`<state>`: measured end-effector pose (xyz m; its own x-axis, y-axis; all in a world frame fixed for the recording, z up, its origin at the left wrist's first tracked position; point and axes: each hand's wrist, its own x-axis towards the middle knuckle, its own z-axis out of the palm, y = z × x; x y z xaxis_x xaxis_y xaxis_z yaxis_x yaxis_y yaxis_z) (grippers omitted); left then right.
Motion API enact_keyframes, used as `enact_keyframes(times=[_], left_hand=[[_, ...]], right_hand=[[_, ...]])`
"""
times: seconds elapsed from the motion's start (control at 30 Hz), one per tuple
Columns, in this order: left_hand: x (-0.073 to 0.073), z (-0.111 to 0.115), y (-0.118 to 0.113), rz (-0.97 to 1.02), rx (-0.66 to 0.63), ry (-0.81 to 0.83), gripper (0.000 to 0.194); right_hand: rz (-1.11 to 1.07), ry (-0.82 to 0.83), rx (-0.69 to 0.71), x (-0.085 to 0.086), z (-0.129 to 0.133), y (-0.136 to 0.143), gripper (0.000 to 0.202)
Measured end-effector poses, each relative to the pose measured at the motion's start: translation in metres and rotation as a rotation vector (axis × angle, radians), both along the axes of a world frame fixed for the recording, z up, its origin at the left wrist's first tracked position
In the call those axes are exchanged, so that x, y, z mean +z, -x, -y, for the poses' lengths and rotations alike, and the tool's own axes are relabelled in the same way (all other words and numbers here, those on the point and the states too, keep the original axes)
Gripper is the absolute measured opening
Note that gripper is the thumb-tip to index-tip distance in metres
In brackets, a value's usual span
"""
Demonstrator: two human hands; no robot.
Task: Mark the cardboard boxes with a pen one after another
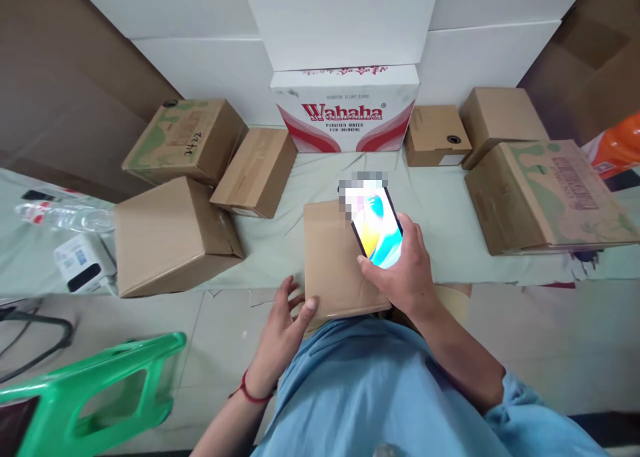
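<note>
- While the right hand (411, 277) holds a lit smartphone (384, 237) above a plain brown cardboard box (333, 260), the left hand (285, 327) sits at that box's near left corner
- The right fingers pinch the smartphone along its sides, thumb on one edge; its upper end is blurred out, and whether it touches the box cannot be told
- The left fingers are loosely spread and half curled, the thumb lying at the box's edge, so this looks like light steadying rather than a grip
- The plain box lies on the person's side of the red-and-white Wahaha water carton (345, 120), its near edge seeming to reach past the cloth-covered counter (440, 210)
- Left of the Wahaha carton stand a green-printed carton (175, 140), a long narrow carton (260, 167) and a large plain carton (155, 237)
- The step in hand appears to be holding the smartphone's screen face up over the box
- A next move would call for a secure pinch on the smartphone and, if the box must shift, a fuller left-hand hold
</note>
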<state>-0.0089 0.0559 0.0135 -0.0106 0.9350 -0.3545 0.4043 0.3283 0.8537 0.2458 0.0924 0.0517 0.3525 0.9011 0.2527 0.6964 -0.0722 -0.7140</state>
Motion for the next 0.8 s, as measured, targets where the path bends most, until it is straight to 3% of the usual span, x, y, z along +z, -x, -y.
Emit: enact_keyframes(times=[0.2,0.3,0.4,0.6,0.73,0.8], left_hand=[[0.013,0.004,-0.023,0.419,0.200,0.256,0.106],[0.018,0.004,-0.035,0.565,0.290,0.300,0.099],[0.023,-0.007,-0.030,0.603,0.402,0.263,0.085],[0.031,-0.072,0.003,0.623,0.463,0.133,0.068],[0.019,-0.124,0.012,0.598,0.522,0.046,0.065],[0.011,-0.137,0.013,0.539,0.492,-0.020,0.059]], right_hand=[[-0.053,-0.020,-0.057,-0.006,-0.003,-0.011,0.087],[-0.048,0.032,-0.168,-0.019,-0.005,-0.038,0.093],[-0.018,0.147,-0.312,-0.040,-0.003,-0.076,0.097],[0.009,0.345,-0.473,-0.074,0.020,-0.135,0.107],[0.026,0.340,-0.490,-0.079,0.029,-0.138,0.111],[0.055,0.365,-0.484,-0.078,0.031,-0.134,0.111]])
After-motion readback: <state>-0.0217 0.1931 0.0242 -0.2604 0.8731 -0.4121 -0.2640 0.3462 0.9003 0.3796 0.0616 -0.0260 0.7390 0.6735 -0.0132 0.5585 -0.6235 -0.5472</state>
